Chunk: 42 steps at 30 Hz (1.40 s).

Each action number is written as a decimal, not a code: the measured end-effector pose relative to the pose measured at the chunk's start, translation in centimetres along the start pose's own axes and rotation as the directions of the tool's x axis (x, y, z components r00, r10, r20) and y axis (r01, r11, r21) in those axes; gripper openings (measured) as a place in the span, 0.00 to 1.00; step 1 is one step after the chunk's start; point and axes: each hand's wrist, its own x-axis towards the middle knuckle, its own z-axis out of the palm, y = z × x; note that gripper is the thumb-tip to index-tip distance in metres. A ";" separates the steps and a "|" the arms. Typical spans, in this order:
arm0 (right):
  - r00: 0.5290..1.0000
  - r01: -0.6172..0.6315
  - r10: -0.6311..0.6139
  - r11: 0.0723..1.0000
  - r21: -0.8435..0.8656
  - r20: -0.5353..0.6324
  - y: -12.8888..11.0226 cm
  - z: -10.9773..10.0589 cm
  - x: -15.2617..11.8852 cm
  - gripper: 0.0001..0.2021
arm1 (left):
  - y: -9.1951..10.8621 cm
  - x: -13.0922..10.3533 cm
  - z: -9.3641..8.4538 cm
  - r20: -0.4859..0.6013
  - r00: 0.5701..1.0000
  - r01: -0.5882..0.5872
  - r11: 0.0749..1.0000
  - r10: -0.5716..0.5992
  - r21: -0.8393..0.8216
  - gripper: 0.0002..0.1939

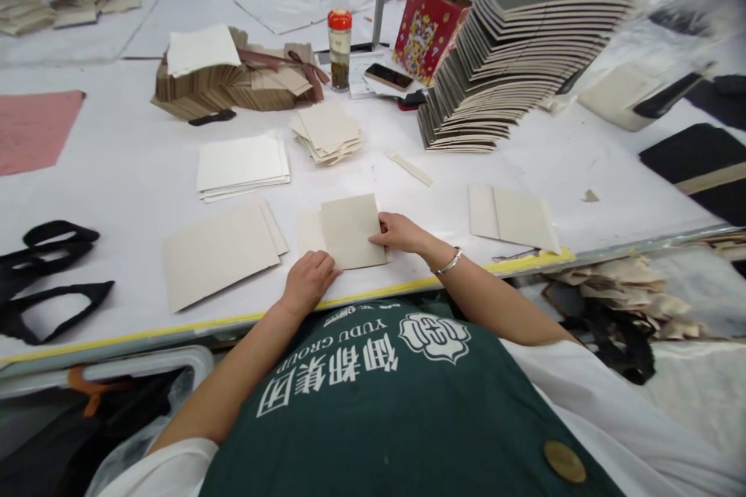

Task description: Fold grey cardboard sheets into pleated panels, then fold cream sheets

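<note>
In front of me a square beige card (351, 229) lies over a paler sheet (310, 231) that shows along its left side. My right hand (403, 233) pinches the card's right edge between thumb and fingers. My left hand (310, 279) is closed, fingers curled together at the lower left corner of the card and sheet; what its fingertips grip is partly hidden. To the left of it lie larger beige boards (221, 256), partly overlapping. Another pair of overlapping pale cards (513, 216) sits to the right, beyond my right hand.
Behind the card are a small stack of beige cards (327, 130) and white cards (242, 163). Farther back stand a tied brown bundle (233, 85), a red-lidded bottle (339, 50), a red box (428, 27) and a tall leaning stack of grey boards (518, 54). Black straps (52, 303) lie left.
</note>
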 end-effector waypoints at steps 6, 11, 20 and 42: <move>0.999 0.028 -0.027 0.995 -0.095 0.021 0.5 -0.3 0.5 0.07 | 0.1 0.1 -0.2 0.000 1.000 -0.002 1.000 0.002 -0.003 0.14; 0.999 0.018 -0.021 0.995 -0.096 -0.026 1.1 0.3 0.9 0.06 | 0.4 0.3 -0.6 0.011 1.000 0.018 1.000 -0.018 -0.002 0.14; 0.998 -0.005 -0.005 0.987 -0.163 -0.059 0.7 0.6 0.9 0.07 | 1.0 1.4 -0.3 0.025 0.998 0.046 0.994 -0.049 0.102 0.19; 0.997 0.003 -0.017 0.986 -0.169 -0.079 -0.3 0.4 1.1 0.09 | 3.5 5.9 1.2 -0.015 0.982 -0.187 0.978 0.189 0.090 0.05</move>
